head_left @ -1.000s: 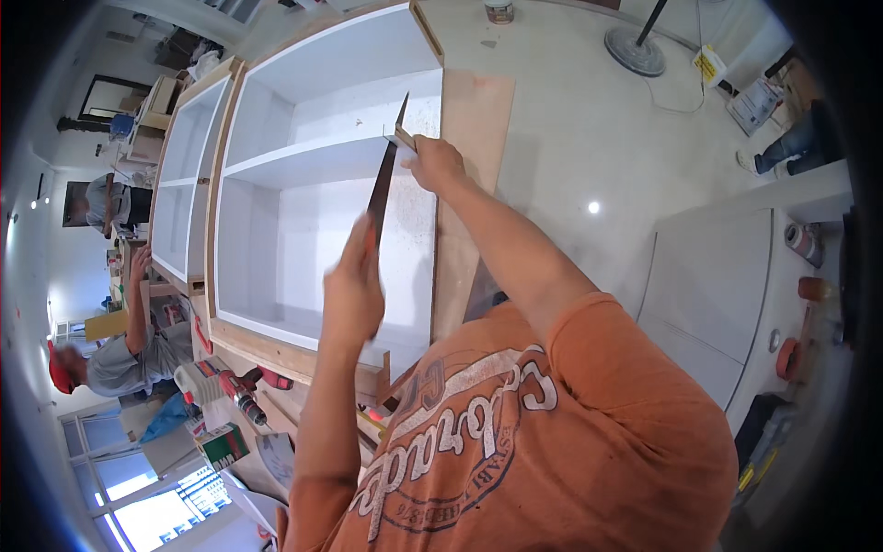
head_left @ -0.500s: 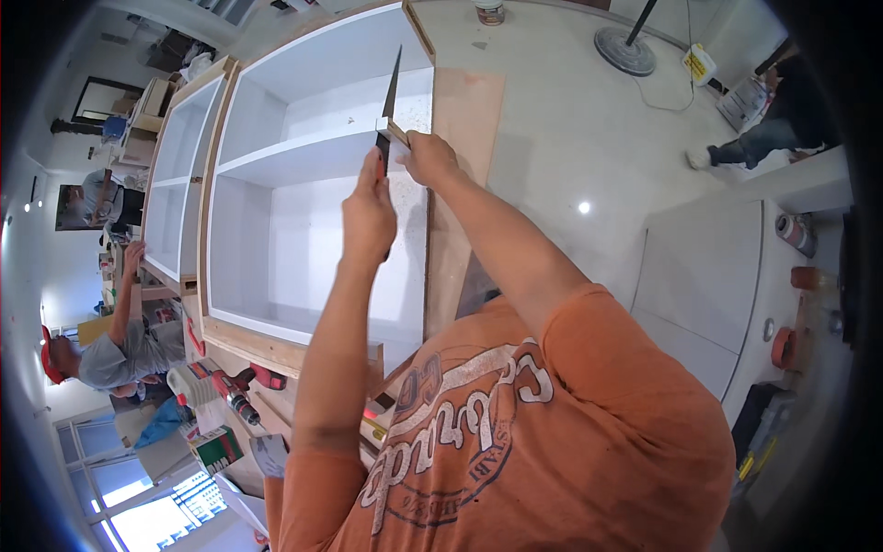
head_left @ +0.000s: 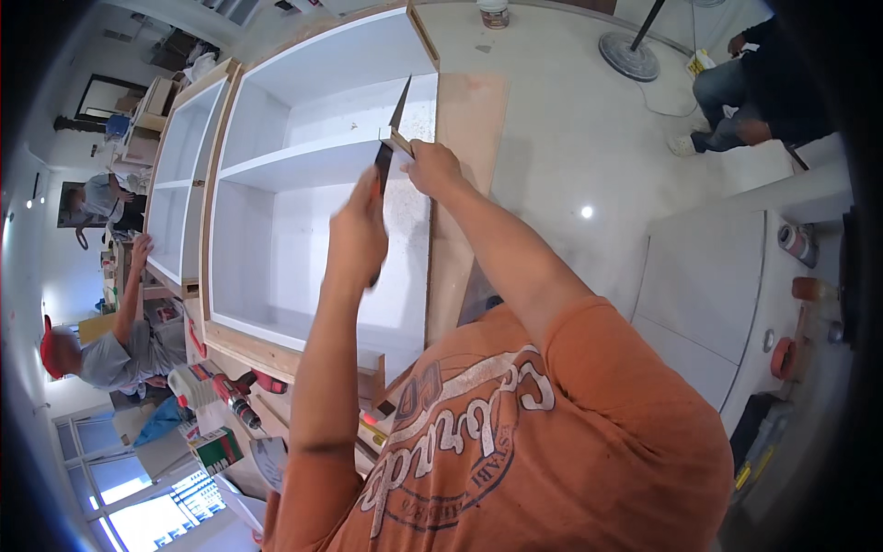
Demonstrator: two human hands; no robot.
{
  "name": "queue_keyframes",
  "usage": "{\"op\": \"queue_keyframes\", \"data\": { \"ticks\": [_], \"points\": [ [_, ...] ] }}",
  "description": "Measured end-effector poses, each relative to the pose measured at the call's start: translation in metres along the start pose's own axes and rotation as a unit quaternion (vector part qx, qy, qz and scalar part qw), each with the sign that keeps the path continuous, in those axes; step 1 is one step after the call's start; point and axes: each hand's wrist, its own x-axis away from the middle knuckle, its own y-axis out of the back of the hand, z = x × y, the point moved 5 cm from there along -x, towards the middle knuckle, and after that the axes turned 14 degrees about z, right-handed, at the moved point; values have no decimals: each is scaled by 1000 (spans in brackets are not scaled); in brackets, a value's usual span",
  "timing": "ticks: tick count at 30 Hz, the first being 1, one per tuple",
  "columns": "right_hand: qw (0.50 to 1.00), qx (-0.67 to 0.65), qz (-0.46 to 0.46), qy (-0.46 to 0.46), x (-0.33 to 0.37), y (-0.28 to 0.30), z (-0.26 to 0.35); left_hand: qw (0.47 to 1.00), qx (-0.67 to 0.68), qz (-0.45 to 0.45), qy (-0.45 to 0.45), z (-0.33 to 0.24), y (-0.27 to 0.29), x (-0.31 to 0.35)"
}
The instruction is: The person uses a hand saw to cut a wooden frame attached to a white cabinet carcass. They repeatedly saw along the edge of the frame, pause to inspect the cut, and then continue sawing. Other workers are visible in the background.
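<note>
Both hands, left (head_left: 357,232) and right (head_left: 434,170), grip one dark blade (head_left: 390,138) against one shelf (head_left: 303,164).

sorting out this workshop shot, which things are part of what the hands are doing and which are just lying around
In use:
left hand
right hand
dark flat strip
white cabinet, at its shelf

Lying about:
red drill
green box
fan base
white bucket
second cabinet
</note>
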Motion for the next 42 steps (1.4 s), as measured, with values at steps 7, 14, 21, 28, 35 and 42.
{"op": "queue_keyframes", "data": {
  "ticks": [7,14,21,28,35,42],
  "points": [
    [999,11,-27,19,-8,-6,-12,1000,2,0,-25,11,-8,38],
    [999,-14,-35,29,-7,-10,-14,994,56,-84,-50,32,-50,-21],
    [999,-16,-20,21,-4,-6,-21,999,37,16,0,-1,-3,48],
    [999,15,-21,31,-4,-21,-11,999,25,8,29,2,-7,-2],
    [1000,0,1,0,-2,-1,-17,1000,21,12,-1,-3,-1,65],
    [999,19,6,25,-3,-13,-3,999,39,-18,8,13,-18,-19]
  ]
}}
